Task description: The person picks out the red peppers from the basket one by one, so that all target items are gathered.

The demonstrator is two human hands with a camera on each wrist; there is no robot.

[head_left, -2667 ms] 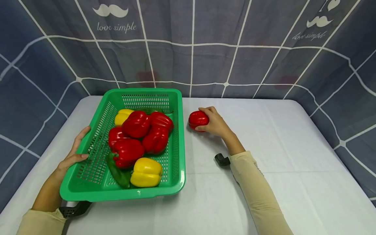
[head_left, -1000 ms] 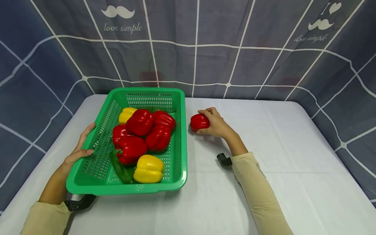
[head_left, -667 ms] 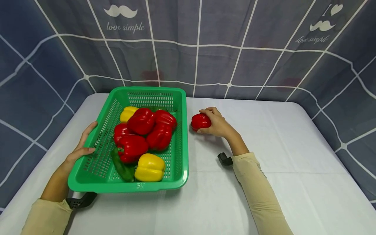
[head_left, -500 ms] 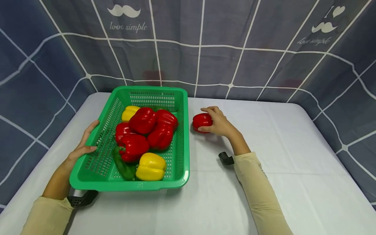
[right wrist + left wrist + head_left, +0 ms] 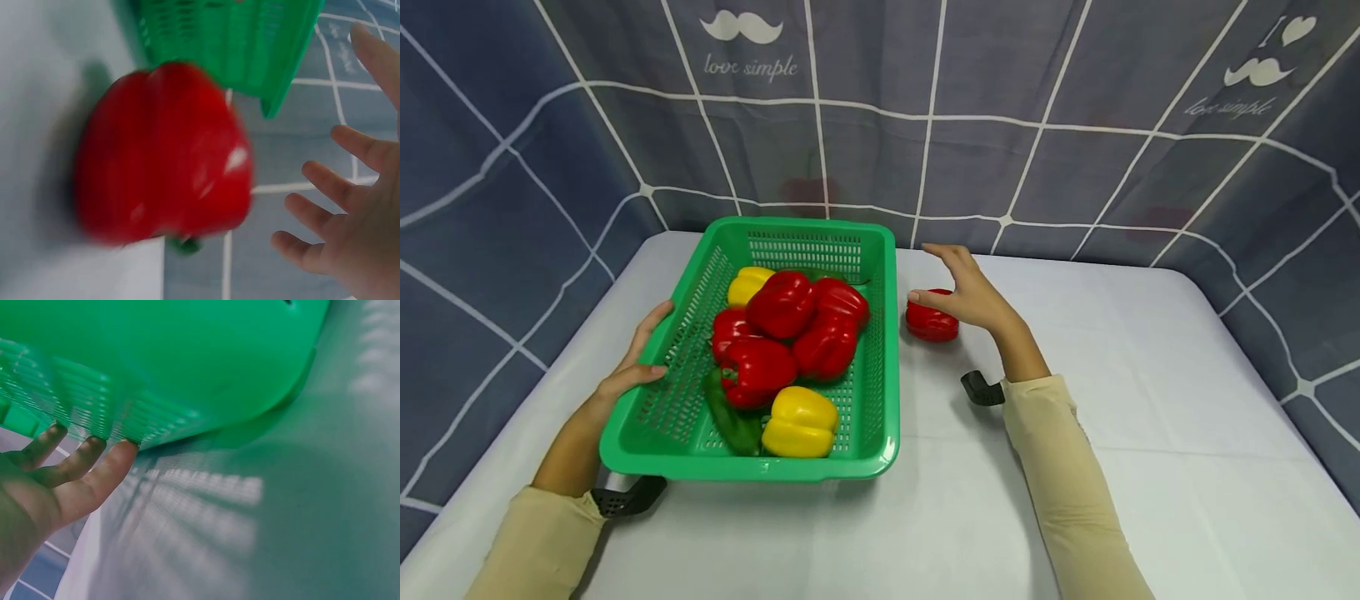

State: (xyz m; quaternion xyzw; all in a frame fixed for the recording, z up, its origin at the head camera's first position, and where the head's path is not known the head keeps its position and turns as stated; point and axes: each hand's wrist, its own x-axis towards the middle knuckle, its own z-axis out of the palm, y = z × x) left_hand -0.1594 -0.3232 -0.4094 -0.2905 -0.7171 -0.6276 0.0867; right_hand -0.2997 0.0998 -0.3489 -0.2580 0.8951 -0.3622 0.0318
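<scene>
My left hand [image 5: 617, 379] holds the green plastic basket [image 5: 745, 469] by its left side, thumb over the rim and fingers outside. In the left wrist view, fingertips [image 5: 128, 450] touch the slotted wall. Several red bell peppers [image 5: 756, 372], a yellow bell pepper [image 5: 801, 423], another yellow one [image 5: 750, 286] and a long green pepper [image 5: 733, 421] lie in the basket. To its right, a single red bell pepper [image 5: 932, 325] rests on the table. Above it hovers my right hand [image 5: 973, 292], fingers spread and holding nothing; the right wrist view shows a gap between hand and red bell pepper [image 5: 165, 156].
A white cloth [image 5: 1120, 433] covers the table. Grey-blue checked curtain [image 5: 872, 150] surrounds it at the back and both sides. Black wrist-camera mounts stick out at the left wrist [image 5: 628, 497] and right wrist [image 5: 981, 388]. A second green pepper [image 5: 820, 274] lies partly hidden at the basket's back.
My right hand has let go of the red bell pepper and lifted away with fingers opened. The head view has shifted, so everything appears farther right. My left hand keeps its hold on the basket.
</scene>
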